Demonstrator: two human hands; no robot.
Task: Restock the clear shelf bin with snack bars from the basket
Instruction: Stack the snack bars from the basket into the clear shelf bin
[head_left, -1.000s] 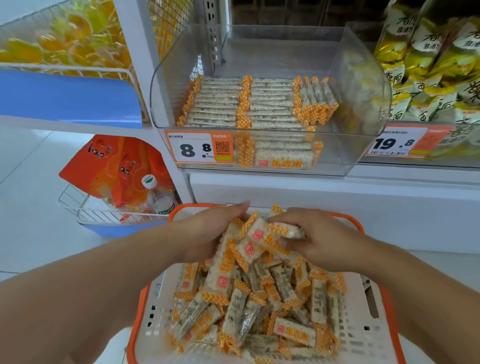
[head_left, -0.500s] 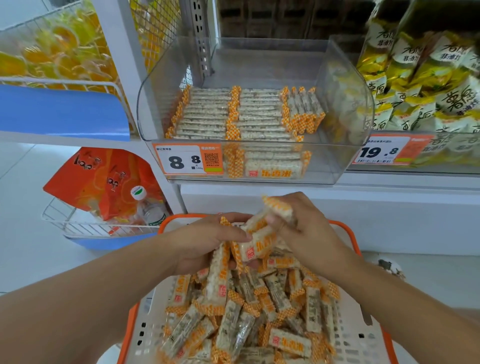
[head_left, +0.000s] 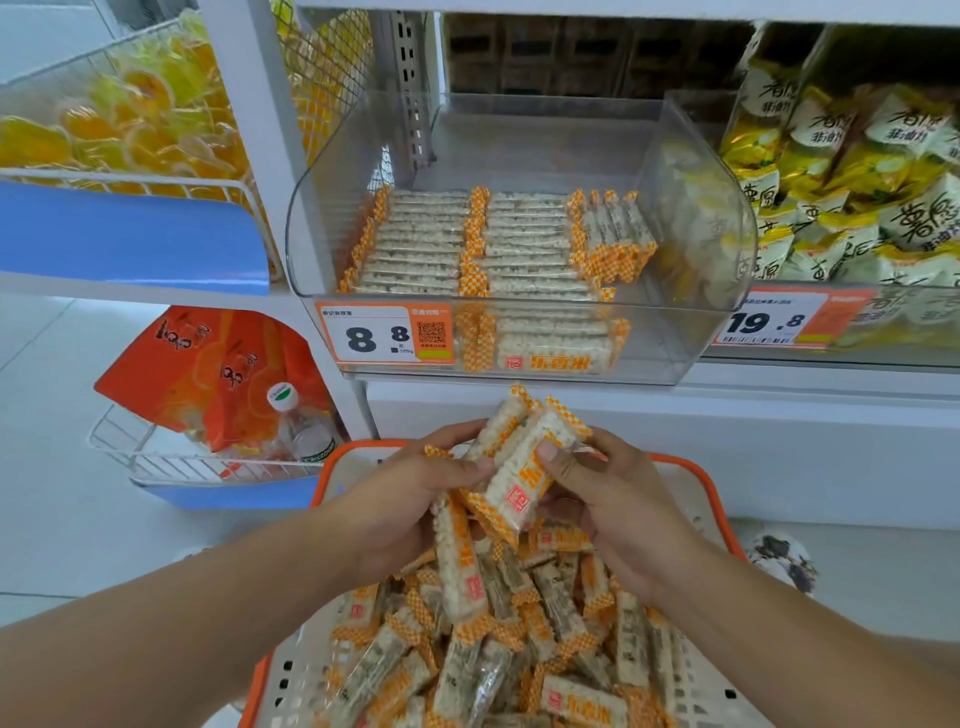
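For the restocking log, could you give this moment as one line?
both hands gripping snack bars | above basket | clear bin part-filled | no bar placed yet

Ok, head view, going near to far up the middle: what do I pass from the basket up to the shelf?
Basket with loose snack bars → left hand and right hand gripping a bundle of bars → price tag 8.8 → clear shelf bin with neat rows of bars.
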